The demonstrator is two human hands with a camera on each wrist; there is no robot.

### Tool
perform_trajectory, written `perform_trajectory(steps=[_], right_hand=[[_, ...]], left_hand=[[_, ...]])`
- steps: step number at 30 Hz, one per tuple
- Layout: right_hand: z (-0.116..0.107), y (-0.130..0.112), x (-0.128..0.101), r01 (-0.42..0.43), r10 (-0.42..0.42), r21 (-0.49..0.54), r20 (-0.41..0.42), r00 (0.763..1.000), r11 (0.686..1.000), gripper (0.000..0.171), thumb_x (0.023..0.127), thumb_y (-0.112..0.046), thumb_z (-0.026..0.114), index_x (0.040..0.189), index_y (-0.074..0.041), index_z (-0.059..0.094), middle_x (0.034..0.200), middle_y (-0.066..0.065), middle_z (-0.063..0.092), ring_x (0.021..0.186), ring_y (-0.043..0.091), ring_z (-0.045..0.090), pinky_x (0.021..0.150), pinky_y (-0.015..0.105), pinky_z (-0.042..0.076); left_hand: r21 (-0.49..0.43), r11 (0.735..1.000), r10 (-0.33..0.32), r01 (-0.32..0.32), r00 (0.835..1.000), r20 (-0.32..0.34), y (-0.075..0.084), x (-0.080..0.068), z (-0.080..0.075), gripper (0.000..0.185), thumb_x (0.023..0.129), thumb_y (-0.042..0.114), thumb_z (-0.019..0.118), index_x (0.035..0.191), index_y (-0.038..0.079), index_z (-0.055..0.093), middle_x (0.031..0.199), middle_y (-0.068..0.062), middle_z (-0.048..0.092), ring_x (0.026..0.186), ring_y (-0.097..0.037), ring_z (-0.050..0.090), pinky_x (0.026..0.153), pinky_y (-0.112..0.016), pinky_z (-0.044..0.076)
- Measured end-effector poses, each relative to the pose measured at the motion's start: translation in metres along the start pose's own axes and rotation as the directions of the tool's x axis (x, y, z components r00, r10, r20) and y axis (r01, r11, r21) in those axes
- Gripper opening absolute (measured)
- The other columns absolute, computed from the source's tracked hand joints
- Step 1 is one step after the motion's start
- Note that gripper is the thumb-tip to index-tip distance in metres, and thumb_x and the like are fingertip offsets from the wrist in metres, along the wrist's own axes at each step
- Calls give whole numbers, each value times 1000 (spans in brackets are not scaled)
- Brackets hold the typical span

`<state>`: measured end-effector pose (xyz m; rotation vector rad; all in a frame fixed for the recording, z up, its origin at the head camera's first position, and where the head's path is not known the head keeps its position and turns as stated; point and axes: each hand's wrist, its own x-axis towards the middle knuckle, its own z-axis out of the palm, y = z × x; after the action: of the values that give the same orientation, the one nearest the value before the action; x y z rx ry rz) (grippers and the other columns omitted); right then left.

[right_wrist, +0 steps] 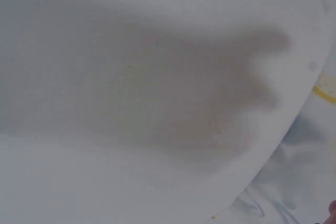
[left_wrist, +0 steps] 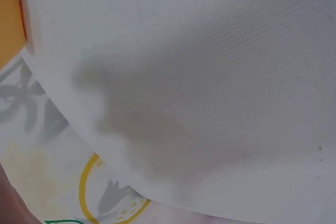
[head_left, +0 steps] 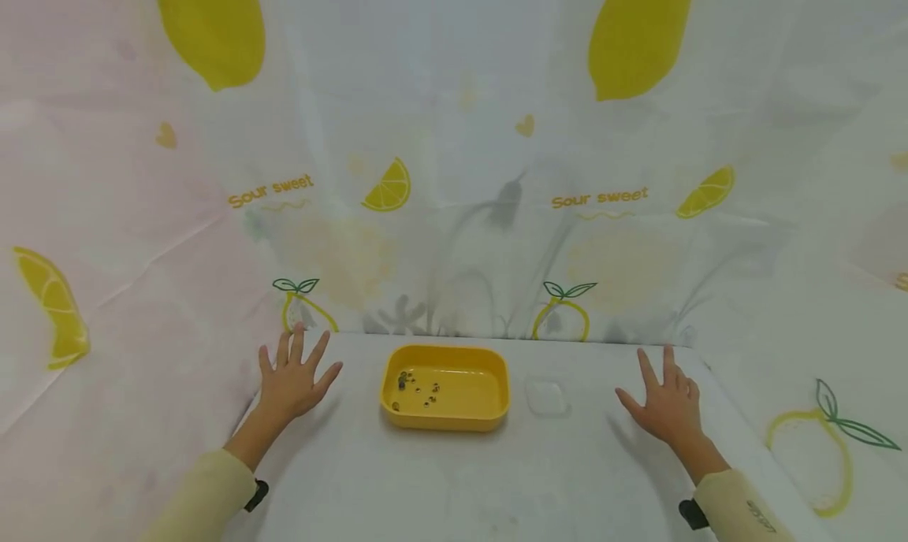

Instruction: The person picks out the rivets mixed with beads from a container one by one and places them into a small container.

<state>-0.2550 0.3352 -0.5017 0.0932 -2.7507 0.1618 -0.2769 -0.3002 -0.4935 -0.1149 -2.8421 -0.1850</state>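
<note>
In the head view my left hand (head_left: 289, 384) is held over the left side of the white table, fingers spread and holding nothing. My right hand (head_left: 669, 406) hovers over the right side, its thumb and fingers apart, also holding nothing. Between them stands a yellow rectangular tray (head_left: 454, 425). Several small dark and shiny pieces (head_left: 402, 381) lie in its left half. Just right of the tray is a small clear plastic dish (head_left: 546, 397), nearer to the right hand. In both wrist views a hand's shadow falls on the white tabletop (left_wrist: 210, 103).
A curtain (head_left: 454, 132) printed with lemons hangs right behind the table's far edge and at both sides. Dark bands (head_left: 257, 495) sit on both wrists by the sleeves. A corner of the tray shows at the left wrist view's upper left.
</note>
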Motion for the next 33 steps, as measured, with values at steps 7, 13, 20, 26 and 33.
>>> perform_trajectory(steps=[7, 13, 20, 26, 33], right_hand=[[0, -3, 8, 25, -24, 21, -14, 1000, 999, 84, 87, -47, 66, 150, -4, 32, 156, 36, 12, 124, 55, 35, 96, 71, 29], [-3, -9, 16, 27, -27, 42, 2, 1000, 999, 83, 87, -45, 66, 150, -2, 32, 157, 36, 10, 125, 55, 34, 98, 70, 27], [1, -24, 25, 47, -49, 58, 41, 998, 997, 81, 89, -45, 65, 148, 0, 35, 158, 35, 7, 128, 55, 33, 101, 71, 25], [0, -43, 38, 87, -90, 71, 42, 995, 994, 82, 89, -45, 65, 151, -4, 32, 158, 34, 8, 128, 55, 35, 102, 70, 26], [5, -62, 45, 112, -120, 94, 79, 990, 989, 82, 89, -46, 65, 152, -6, 31, 160, 31, 6, 130, 57, 35, 106, 70, 24]], left_hand=[[20, 1000, -1, 1, 1000, 10, 1, 5, -1, 74, 98, 64, 38, 157, 21, 25, 164, -25, 4, 147, -49, 6, 110, -75, -5], [5, 1000, 11, -12, 1000, 18, 7, 8, -4, 74, 98, 64, 38, 158, 22, 23, 164, -26, 3, 148, -50, 5, 110, -75, -6], [32, 999, 38, -38, 999, 6, 16, 9, -6, 73, 97, 62, 41, 157, 21, 27, 164, -25, 6, 148, -46, 6, 110, -75, -3], [24, 999, 46, -46, 999, 1, 22, 13, -6, 73, 97, 63, 40, 157, 23, 27, 165, -23, 6, 148, -47, 8, 112, -73, -4], [-3, 997, 73, -73, 997, 21, 29, 12, 1, 74, 97, 64, 41, 157, 24, 26, 165, -21, 3, 149, -47, 8, 112, -73, -4]])
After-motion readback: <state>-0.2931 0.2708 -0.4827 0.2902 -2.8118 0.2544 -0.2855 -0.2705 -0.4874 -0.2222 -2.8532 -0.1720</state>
